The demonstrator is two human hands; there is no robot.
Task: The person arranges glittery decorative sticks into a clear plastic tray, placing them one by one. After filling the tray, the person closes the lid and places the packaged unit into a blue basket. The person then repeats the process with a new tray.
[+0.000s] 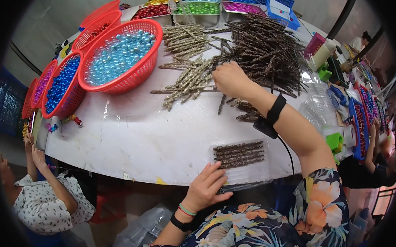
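My left hand (206,185) lies at the table's near edge with its fingers stretched out and apart. Its fingertips touch the corner of a clear plastic tray or sheet, where several dark glittery twisted sticks (239,154) lie side by side. My right hand (231,80) reaches across the table, fingers curled and pinched, at the near left side of a big heap of dark twisted sticks (267,51). What sits between those fingertips is hidden. Just left of them lies a looser pile of pale gold twisted sticks (192,81).
Red baskets stand at the left, one with light blue beads (121,58), another with dark blue beads (63,84). Metal trays of coloured beads (197,8) line the back. Clear plastic packaging (318,102) lies right of the heap. Co-workers sit at left (49,201) and right.
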